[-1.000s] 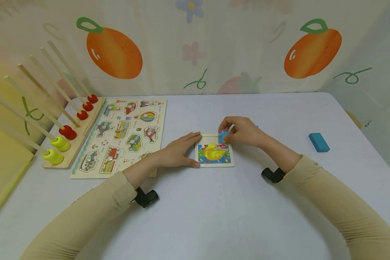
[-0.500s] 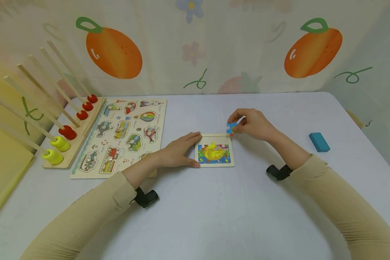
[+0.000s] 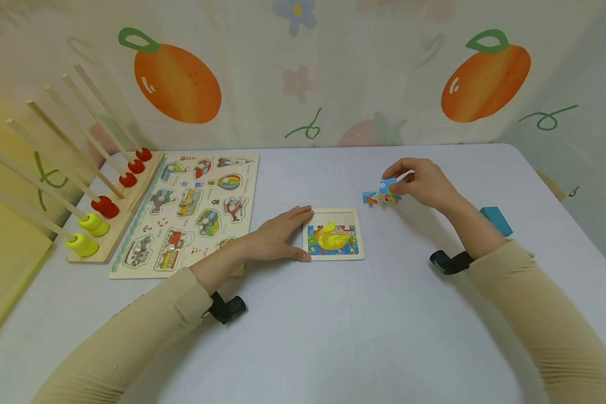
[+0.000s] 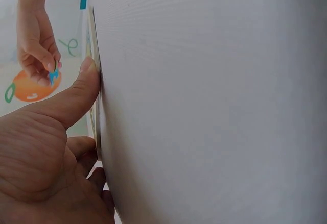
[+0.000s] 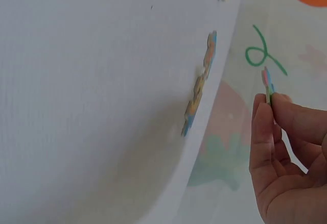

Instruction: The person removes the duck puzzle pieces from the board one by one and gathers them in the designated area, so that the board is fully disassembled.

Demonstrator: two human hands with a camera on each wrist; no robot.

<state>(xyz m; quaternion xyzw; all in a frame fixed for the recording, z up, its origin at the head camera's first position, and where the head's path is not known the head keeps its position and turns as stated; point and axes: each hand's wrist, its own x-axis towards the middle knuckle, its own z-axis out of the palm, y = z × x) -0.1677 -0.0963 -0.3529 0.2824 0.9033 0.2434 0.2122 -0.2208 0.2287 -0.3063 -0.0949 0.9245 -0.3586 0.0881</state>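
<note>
My left hand (image 3: 275, 235) rests along the left edge of a small wooden puzzle tray (image 3: 360, 238), fingers extended at its upper corner and thumb at its lower one. A yellow duck picture (image 3: 331, 238) fills the tray's lower part, while bare wood shows along the top. My right hand (image 3: 424, 182) pinches a blue puzzle piece (image 3: 387, 183) between thumb and fingers, above the table to the tray's upper right. Just below that piece, loose puzzle pieces (image 3: 370, 198) lie on the table. The right wrist view shows the pinched piece (image 5: 267, 83) edge-on, higher than the loose pieces (image 5: 193, 109).
A wooden peg puzzle board (image 3: 202, 213) with vehicle pictures lies at the left. Beyond it stands a rod counting frame (image 3: 126, 216) with red and yellow beads. A teal block (image 3: 496, 221) sits to the right, partly behind the right forearm. A printed curtain backs the table.
My right hand has lifted the blue piece from the tray's upper right corner and carried it right and back. Loose pieces it had covered now show. The left hand stays put.
</note>
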